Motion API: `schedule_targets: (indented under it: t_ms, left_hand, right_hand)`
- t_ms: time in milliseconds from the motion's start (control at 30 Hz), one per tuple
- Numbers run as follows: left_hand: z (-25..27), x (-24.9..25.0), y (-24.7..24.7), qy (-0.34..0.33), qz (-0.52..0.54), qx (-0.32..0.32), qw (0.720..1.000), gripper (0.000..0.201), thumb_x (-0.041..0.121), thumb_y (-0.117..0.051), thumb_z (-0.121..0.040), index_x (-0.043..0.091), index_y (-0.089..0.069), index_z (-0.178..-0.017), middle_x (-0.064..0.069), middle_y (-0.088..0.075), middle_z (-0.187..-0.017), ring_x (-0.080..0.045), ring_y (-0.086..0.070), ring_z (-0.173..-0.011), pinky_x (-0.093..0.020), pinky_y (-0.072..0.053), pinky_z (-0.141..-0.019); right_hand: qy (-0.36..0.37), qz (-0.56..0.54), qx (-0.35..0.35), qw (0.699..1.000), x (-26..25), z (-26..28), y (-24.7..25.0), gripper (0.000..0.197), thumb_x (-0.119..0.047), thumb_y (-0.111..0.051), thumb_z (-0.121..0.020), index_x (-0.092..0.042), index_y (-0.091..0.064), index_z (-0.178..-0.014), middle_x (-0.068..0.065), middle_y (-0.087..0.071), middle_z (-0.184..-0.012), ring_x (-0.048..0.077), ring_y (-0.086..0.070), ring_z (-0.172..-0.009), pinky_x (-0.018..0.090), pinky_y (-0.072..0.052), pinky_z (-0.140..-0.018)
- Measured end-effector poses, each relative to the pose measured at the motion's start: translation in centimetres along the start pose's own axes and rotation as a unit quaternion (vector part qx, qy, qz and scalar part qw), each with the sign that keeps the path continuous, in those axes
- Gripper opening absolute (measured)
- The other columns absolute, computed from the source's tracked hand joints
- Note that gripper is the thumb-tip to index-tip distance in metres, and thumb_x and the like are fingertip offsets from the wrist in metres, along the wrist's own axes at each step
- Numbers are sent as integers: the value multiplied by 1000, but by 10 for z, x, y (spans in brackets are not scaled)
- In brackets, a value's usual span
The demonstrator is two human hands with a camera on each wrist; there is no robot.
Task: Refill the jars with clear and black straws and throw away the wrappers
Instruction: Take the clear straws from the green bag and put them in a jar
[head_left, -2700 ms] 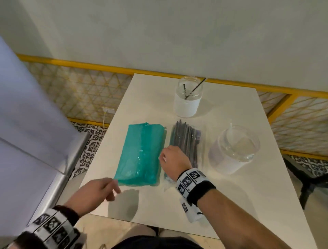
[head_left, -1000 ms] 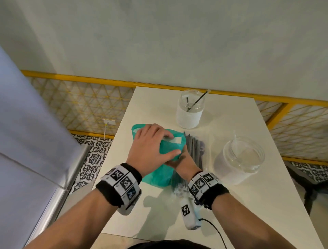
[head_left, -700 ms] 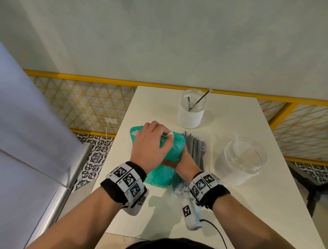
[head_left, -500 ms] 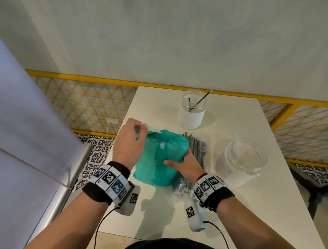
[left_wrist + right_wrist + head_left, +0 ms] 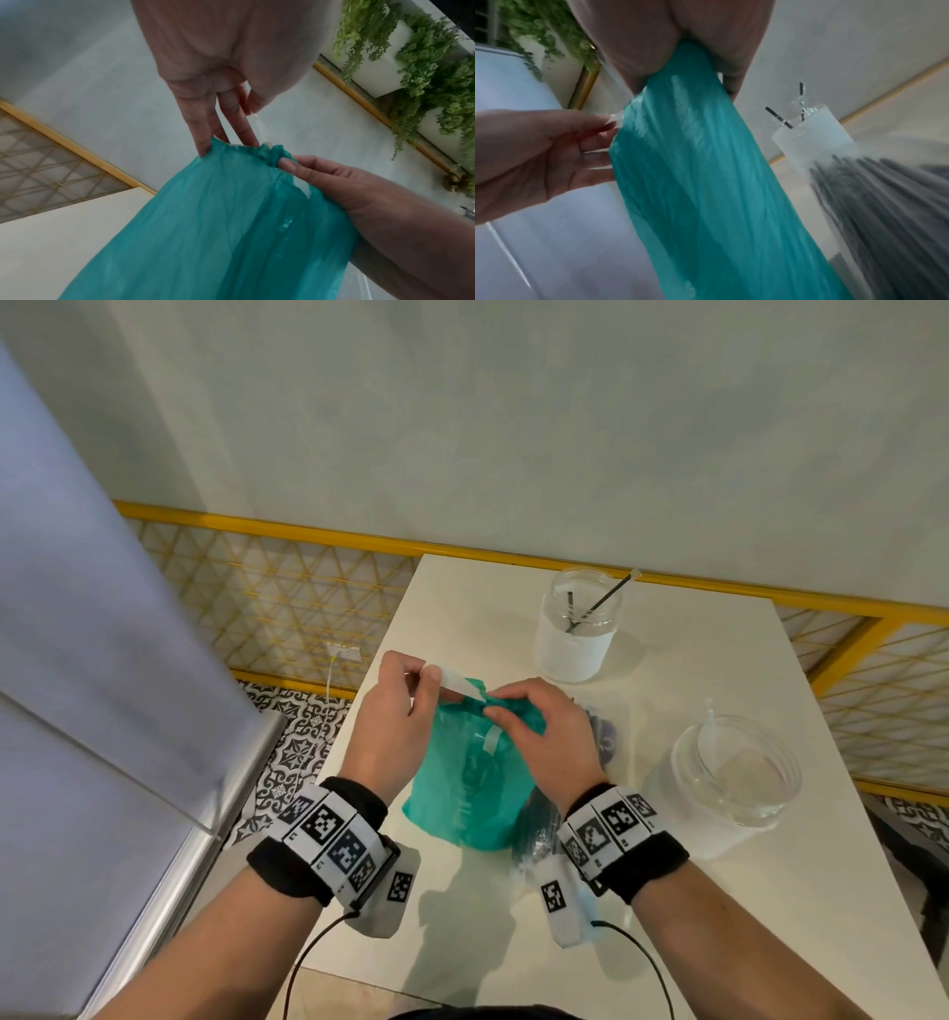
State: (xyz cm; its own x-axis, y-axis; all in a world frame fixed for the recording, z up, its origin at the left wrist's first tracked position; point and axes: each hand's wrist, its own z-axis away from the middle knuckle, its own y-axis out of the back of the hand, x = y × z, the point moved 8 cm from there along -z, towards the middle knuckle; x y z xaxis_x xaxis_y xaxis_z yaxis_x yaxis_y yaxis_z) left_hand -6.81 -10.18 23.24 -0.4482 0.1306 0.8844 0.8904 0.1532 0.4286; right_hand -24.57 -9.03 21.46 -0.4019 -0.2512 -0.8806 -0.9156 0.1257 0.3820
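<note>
The left hand pinches a pale strip of tape between thumb and fingertips at the mouth of the teal wrapper, while the right hand bunches and grips the top of that same wrapper, holding it upright on the desk. So the work looks barely begun: the seal seems to be coming off, and I can't tell what straws are inside the teal plastic. Just to its right, partly under the right wrist, the packet of black straws lies flat and looks unopened. Further back, the small jar holds only a couple of black straws; the wide jar near the right edge has perhaps one clear straw. Both refills and all the wrapper disposal seem still to come
</note>
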Motion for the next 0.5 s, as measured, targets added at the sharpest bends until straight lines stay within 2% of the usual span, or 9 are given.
schedule_targets:
  t_ms: [67,200,267,333,433,500]
  left_hand:
    - [-1,-3,2,18,48,11,999,10,28,-40,-101,21,-42,-94,3,-73,-81,-16,-70,-83,-46,-57,-77]
    - [-7,-11,15,78,155,51,984,12,23,-33,-104,13,-38,-97,-8,-72,-80,-15,-73,-78,-36,-61,-67]
    - [-12,-18,22,99,169,67,978,14,23,-32,-104,17,-37,-92,-11,-70,-81,-18,-73,-75,-36,-60,-62]
    - [-16,-31,32,129,184,98,969,16,22,-31,-104,19,-36,-89,-12,-67,-80,-21,-71,-71,-38,-60,-59]
    - [-19,-62,44,182,187,125,957,15,21,-28,-104,7,-35,-104,-12,-67,-81,-19,-66,-62,-36,-60,-53]
    - [-17,-88,49,217,154,120,956,26,20,-27,-103,-3,-37,-112,-15,-69,-83,-19,-65,-57,-35,-59,-50]
  right_hand:
    - [-21,-15,25,999,8,2,2,13,-18,-73,-84,-29,-67,-89,-13,-68,-90,10,-63,-93,33,-51,-90]
    - [-49,-38,42,997,19,3,10,14,-17,-69,-88,-30,-63,-86,-12,-68,-89,2,-61,-89,17,-48,-83]
    - [-53,-29,46,997,21,2,13,18,-18,-64,-91,-33,-58,-85,-15,-66,-86,0,-60,-85,12,-46,-78]
    - [-63,-16,60,996,24,1,18,12,-18,-61,-93,-29,-57,-88,-15,-64,-85,0,-59,-83,9,-44,-75]
    - [-85,-28,92,992,33,1,30,4,-19,-58,-95,-23,-55,-94,-15,-64,-86,-4,-59,-82,10,-44,-72]
    - [-90,-20,100,991,36,0,37,4,-20,-56,-96,-19,-55,-99,-18,-61,-87,-11,-56,-81,7,-43,-70]
